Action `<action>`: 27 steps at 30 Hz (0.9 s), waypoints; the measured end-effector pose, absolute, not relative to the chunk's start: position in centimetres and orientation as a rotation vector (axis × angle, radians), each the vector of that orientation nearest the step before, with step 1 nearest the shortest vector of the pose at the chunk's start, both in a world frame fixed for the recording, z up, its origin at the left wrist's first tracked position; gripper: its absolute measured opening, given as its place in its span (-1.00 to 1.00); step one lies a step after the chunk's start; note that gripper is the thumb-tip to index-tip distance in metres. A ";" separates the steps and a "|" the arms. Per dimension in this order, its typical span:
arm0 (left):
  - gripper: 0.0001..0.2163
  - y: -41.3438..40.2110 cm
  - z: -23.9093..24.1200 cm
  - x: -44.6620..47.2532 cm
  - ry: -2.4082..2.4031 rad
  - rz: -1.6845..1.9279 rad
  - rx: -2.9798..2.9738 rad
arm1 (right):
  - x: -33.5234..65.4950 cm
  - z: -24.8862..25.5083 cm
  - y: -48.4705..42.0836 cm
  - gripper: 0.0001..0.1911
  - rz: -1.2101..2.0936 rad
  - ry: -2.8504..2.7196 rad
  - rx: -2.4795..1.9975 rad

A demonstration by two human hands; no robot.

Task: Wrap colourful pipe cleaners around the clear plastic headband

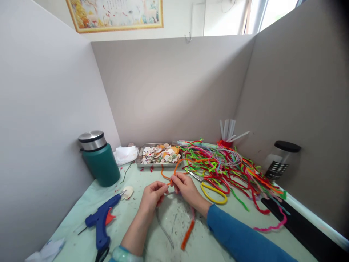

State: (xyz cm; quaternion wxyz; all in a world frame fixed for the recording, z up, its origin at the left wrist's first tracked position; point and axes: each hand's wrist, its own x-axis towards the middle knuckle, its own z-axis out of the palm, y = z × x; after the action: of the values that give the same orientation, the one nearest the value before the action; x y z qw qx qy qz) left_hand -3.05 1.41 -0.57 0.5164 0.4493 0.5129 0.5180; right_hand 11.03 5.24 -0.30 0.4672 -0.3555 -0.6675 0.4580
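Note:
An orange pipe cleaner (pixel 176 166) is pinched between the fingers of my left hand (pixel 153 196) and my right hand (pixel 185 187), which nearly meet over the middle of the table. Its loose ends bend up and back toward the shell tray. Below my hands, a grey pipe cleaner (pixel 164 230) curves down to the left. On the right, a thicker orange fuzzy piece (pixel 188 234) hangs down onto the table from a pinkish strand. My fingers hide how these strands join. Scissors (pixel 215 193) with red and yellow handles lie just right of my right hand.
A metal tray (pixel 159 165) of shells stands at the back, beside a tangled heap of colourful pipe cleaners (pixel 218 160). At left are a green bottle (pixel 100 163), a blue glue gun (pixel 102 220) and a shell (pixel 127 192). A black-lidded jar (pixel 280 160) stands right. Grey panels enclose the table.

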 end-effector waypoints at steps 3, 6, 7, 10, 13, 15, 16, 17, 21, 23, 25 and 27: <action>-0.76 1.6 -0.7 -3.2 1.324 1.242 1.098 | 11.1 -0.5 5.4 -0.75 1.199 -1.652 -0.806; -0.79 1.8 -0.6 -3.2 1.530 1.286 1.358 | 11.1 -1.0 5.5 -0.75 1.174 -1.657 -0.820; -0.81 1.7 -0.6 -3.1 1.591 1.313 1.487 | 11.0 -1.3 5.5 -0.74 1.166 -1.657 -0.829; -0.87 1.5 -0.4 -2.8 1.677 1.335 1.830 | 10.8 -1.8 5.6 -0.75 1.159 -1.661 -0.831; -0.87 1.2 -0.3 -2.7 1.725 1.289 1.961 | 10.6 -1.9 5.6 -0.77 1.129 -1.694 -0.834; -0.87 1.1 -0.3 -2.6 1.744 1.279 1.994 | 10.6 -1.9 5.6 -0.78 1.058 -1.731 -0.853; -0.87 1.1 -0.4 -2.6 1.747 1.278 2.000 | 10.7 -1.8 5.6 -0.78 1.011 -1.756 -0.866; -0.88 1.1 -0.4 -2.6 1.749 1.275 1.994 | 10.7 -1.7 5.6 -0.79 0.961 -1.783 -0.880; -0.92 1.5 -0.6 -2.5 1.717 1.247 1.725 | 10.9 -1.2 5.1 -0.76 0.727 -1.895 -0.893; -0.91 1.6 -0.7 -2.6 1.611 1.189 1.463 | 11.0 -1.1 4.9 -0.76 0.678 -1.914 -0.880; -0.84 1.7 -0.9 -2.7 1.480 1.127 1.257 | 11.0 -1.1 5.0 -0.77 0.739 -1.913 -0.874; -0.79 1.8 -1.2 -2.9 1.435 1.100 1.189 | 10.9 -1.2 5.2 -0.77 0.833 -1.874 -0.892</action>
State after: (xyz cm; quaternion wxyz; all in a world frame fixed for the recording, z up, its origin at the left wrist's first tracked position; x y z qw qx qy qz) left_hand -2.88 1.81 -1.15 0.4694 0.4849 0.5856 0.4490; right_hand 10.94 5.21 -1.24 0.4373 -0.3585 -0.7536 0.3351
